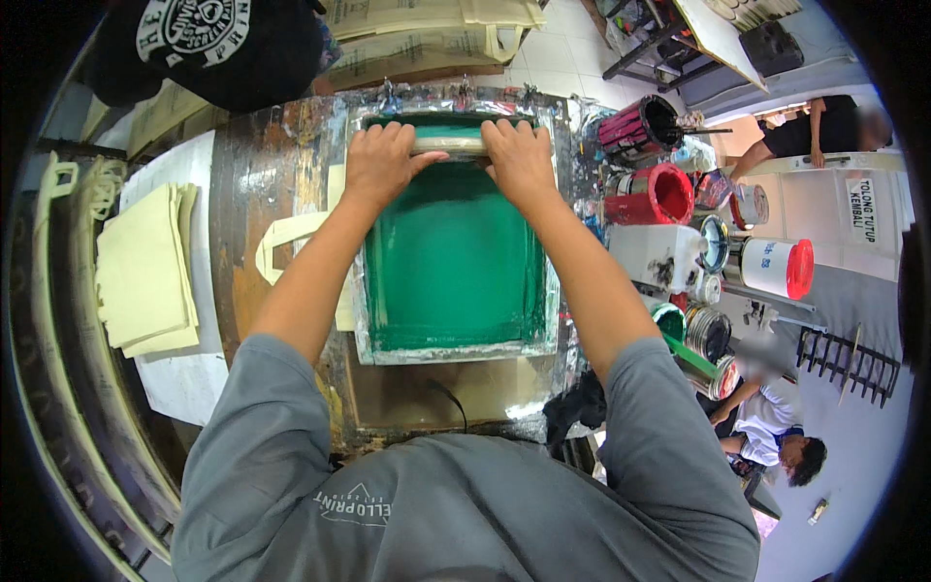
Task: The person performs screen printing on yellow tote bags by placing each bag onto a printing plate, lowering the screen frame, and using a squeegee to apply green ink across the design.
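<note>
A screen-printing frame (456, 355), its inner mesh covered in green ink (451, 262), lies flat on the stained worktable in front of me. At its far end, a squeegee (449, 146) with a pale handle stands across the mesh. My left hand (381, 163) is closed around the squeegee's left end, thumb along the near side. The other end is gripped by my right hand (519, 163), fingers curled over the top. From under the frame's left side sticks out the handle of a cream cloth bag (283, 236); the rest of that bag is mostly hidden.
Cream bags (144, 267) lie stacked on a white board at left, beside long racks (60, 320). Open ink cans, including a red one (669, 194), crowd the right side with a green spatula (690, 356). A person (218, 53) is at far left; two others are at right.
</note>
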Tool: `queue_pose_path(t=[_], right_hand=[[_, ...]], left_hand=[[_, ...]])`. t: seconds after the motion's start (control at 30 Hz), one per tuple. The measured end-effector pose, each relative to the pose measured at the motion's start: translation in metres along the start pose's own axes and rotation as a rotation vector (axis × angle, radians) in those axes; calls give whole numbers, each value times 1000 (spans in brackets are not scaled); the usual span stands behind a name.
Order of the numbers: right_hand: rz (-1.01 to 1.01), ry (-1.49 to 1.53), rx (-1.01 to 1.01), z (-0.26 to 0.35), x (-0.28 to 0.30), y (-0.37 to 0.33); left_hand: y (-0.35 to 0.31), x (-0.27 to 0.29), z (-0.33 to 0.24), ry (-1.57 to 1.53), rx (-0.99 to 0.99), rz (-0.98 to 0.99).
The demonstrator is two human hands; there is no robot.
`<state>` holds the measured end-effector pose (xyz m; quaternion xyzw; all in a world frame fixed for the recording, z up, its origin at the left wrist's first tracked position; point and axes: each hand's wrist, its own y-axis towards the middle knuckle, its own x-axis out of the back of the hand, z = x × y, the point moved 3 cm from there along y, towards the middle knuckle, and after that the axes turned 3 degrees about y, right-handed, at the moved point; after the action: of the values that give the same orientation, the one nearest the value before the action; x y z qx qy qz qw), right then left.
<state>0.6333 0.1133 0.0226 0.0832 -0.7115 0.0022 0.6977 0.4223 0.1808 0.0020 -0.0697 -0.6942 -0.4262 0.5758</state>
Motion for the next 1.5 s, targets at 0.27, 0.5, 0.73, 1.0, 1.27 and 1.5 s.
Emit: queue_pose_path(t=[0.27, 0.5, 0.73, 1.0, 1.27, 1.5], right_hand=[[90, 26, -35, 54, 13, -108], [69, 24, -46, 102, 16, -225], [173, 224, -8, 90, 2, -223], [-113, 72, 32, 135, 42, -290], [98, 154, -65, 137, 21, -293], [46, 197, -129, 139, 103, -263]], left_hand=[[-99, 60, -50, -76, 48, 91], [-190, 123, -99, -135, 17, 108], [-198, 110, -99, -321, 166, 324], [-335, 166, -66, -298, 510, 324], [-330, 142, -60, -427, 463, 216], [-307, 177, -57, -888, 716, 194]])
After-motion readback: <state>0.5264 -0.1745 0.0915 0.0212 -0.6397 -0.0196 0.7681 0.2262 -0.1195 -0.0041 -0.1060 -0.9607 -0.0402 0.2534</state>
